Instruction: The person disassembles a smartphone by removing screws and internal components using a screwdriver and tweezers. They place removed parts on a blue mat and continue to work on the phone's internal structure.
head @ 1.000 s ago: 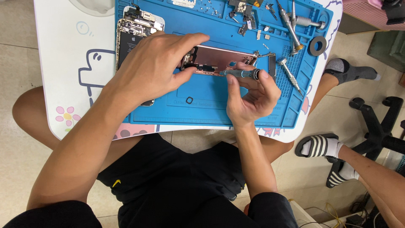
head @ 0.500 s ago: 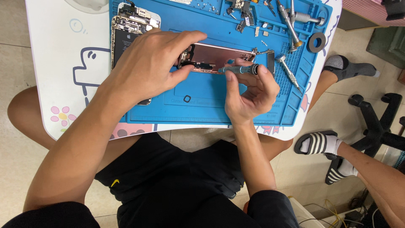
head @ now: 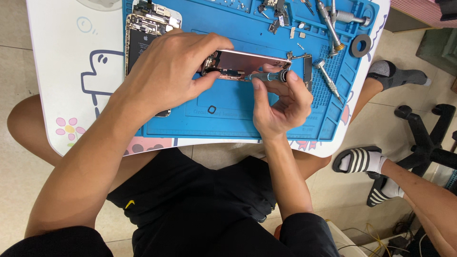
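Head view: screwdriver in right hand, left hand steadying phone housing.

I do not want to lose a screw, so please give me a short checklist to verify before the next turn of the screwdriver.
1. Left hand steadies the pink phone housing: ok.
2. Right hand grips the screwdriver: ok.
3. Tip seated in a screw: cannot tell, too small.
4. Housing lies on the blue mat: ok.
5. Spare screwdrivers lie apart from the hands: ok.
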